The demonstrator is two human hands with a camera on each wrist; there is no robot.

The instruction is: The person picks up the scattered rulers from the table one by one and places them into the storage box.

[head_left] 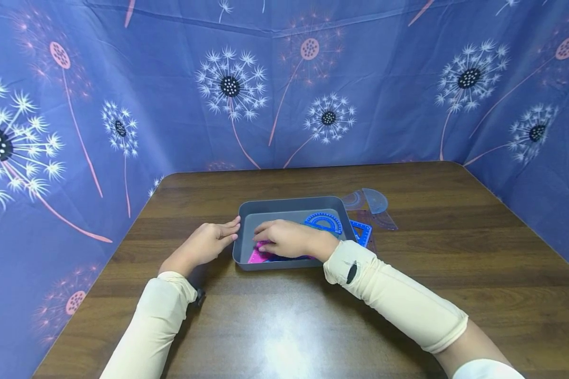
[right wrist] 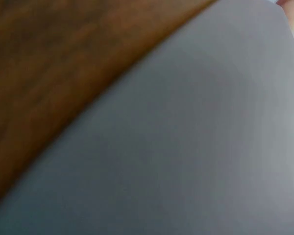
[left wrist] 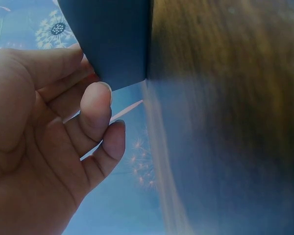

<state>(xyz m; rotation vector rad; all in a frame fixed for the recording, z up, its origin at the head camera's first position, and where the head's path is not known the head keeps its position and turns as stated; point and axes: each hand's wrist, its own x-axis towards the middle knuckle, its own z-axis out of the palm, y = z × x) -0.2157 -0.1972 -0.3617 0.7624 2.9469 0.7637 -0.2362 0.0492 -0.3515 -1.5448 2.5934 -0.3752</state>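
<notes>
A grey rectangular tray (head_left: pixel 294 267) sits on the table. My left hand (head_left: pixel 208 243) touches the tray's left wall with its fingers extended; in the left wrist view the fingertips (left wrist: pixel 97 105) meet the tray's dark corner (left wrist: pixel 117 44). Reaching into the tray, my right hand (head_left: pixel 286 239) pinches a pink set square (head_left: pixel 257 257) near the front left, between thumb and curled fingers. The palm covers much of that piece, and part of something blue shows under it. A blue protractor (head_left: pixel 323 222) lies at the tray's back right. The right wrist view holds mostly the blurred tray wall (right wrist: pixel 161 132).
Just right of the tray lies a blue set square (head_left: pixel 366 231), partly behind its wall. Clear protractors (head_left: pixel 375 201) and a thin see-through piece (head_left: pixel 386 221) overlap at the back right. Brown wooden table (head_left: pixel 455 237); a blue dandelion-print cloth (head_left: pixel 275 105) hangs behind it.
</notes>
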